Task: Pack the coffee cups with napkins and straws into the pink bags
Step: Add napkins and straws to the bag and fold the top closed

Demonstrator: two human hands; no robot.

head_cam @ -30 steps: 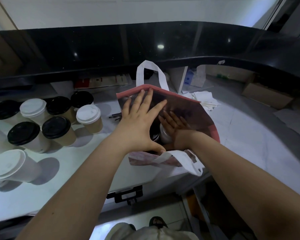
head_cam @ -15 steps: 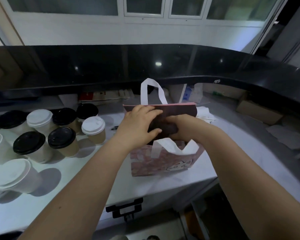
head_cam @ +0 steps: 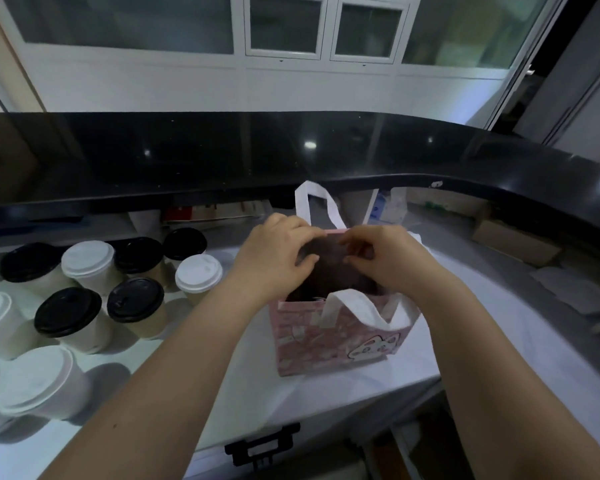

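1. Now the pink bag (head_cam: 326, 344) stands upright near the front edge of the white surface (head_cam: 361, 386), printed side toward the wearer. A second ago it was tipped toward the camera with its mouth gaping.
2. The far handle (head_cam: 317, 206) stands up, and the near handle (head_cam: 357, 306) flops over the front wall. The dark lining shows at the mouth, but the contents are hidden from this angle.
3. The left hand (head_cam: 274, 254) was flat with its fingers spread on the far wall. It now has fingers curled over the far rim and the thumb pressed to the lining, gripping the bag.
4. The right hand (head_cam: 385, 258) was reaching down inside. It is now up at the mouth, pinching the same far wall just beside the left hand.
5. Judgement: loading this bag looks finished for the moment, and the hands are squaring up or closing the top. Cup lids showed inside earlier. Napkins and straws inside cannot be confirmed.
6. To the left, well apart from the bag, unpacked cups stand in a cluster. The white-lidded cup (head_cam: 199, 273) is nearest the bag, with a black-lidded cup (head_cam: 135, 299) beside it and more behind. Much of the task is likely still ahead.
7. Farther out, a black counter ledge (head_cam: 291, 157) curves behind everything, and a cardboard box (head_cam: 513, 237) sits at far right under it.
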